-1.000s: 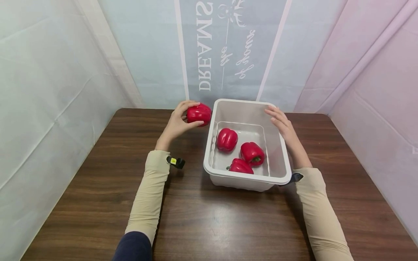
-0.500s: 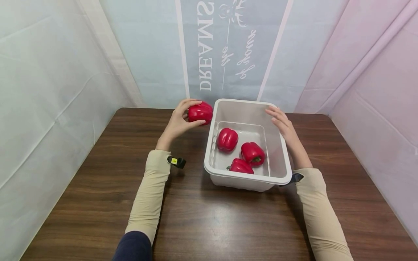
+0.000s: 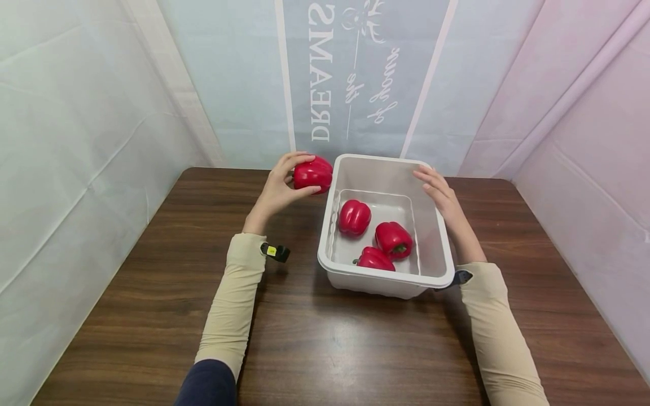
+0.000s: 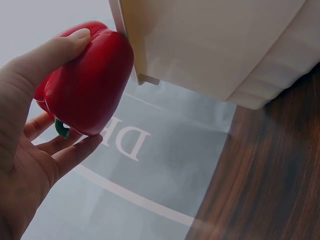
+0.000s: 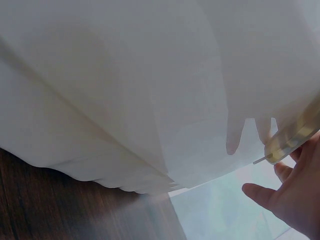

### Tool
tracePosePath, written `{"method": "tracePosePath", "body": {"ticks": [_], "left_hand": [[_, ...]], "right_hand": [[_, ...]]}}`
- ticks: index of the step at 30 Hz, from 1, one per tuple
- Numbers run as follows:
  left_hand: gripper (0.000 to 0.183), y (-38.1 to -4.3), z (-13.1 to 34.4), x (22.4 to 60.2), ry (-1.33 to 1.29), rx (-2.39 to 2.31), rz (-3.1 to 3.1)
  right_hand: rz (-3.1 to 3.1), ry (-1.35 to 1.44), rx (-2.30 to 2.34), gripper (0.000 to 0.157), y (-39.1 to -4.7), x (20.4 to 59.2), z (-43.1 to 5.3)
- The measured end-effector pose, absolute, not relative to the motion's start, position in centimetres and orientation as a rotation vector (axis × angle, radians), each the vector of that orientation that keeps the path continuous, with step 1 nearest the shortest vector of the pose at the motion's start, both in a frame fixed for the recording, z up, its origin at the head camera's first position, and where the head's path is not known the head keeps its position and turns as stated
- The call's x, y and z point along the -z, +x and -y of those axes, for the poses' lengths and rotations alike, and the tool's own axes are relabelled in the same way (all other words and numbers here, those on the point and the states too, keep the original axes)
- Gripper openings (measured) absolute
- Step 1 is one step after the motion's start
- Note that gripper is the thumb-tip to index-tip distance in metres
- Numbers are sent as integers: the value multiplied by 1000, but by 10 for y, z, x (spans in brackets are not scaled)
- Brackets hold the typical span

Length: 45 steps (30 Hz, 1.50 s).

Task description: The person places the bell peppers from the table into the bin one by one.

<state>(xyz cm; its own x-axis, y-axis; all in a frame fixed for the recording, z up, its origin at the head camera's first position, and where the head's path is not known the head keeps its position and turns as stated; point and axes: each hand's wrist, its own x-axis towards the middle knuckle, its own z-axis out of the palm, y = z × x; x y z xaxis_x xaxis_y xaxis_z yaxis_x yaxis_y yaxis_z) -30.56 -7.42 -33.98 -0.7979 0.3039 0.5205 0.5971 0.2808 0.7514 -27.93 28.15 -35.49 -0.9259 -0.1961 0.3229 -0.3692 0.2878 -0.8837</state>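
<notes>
My left hand (image 3: pixel 284 183) grips a red bell pepper (image 3: pixel 313 175) just outside the left rim of a white plastic bin (image 3: pixel 386 279). The thumb lies on one side of the pepper and the fingers on the other, as the left wrist view shows. Its green stem (image 4: pixel 62 128) points back toward the palm, and its far end is right at the rim. At the bin's right side, my right hand (image 3: pixel 440 194) rests with loosely straight fingers over the rim. In the right wrist view its thumb (image 5: pixel 257 194) stands apart from the bin wall.
Inside the bin lie a red pepper (image 3: pixel 354 218) at the left, another red pepper (image 3: pixel 393 239) at the right and a third pepper (image 3: pixel 374 259) partly hidden by the front rim. The bin stands on a dark wooden table (image 3: pixel 304 349). A printed cloth (image 3: pixel 244 84) hangs behind.
My left hand has moved slightly right and up with the pepper, up to the bin's left rim. The right hand and the peppers in the bin stay put.
</notes>
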Motion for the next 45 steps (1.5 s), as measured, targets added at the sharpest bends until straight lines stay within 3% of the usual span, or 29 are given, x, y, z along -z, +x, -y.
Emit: {"method": "tracePosePath", "body": {"ticks": [31,45], "left_hand": [[57,-300,73,332,-846,1519,2244],[57,-296,70,327,-871,1518,2215]], "right_hand": [[2389,533,-1710,39,-281,355,-282],[2369,540,-1707,39,-301,381,-296]]}}
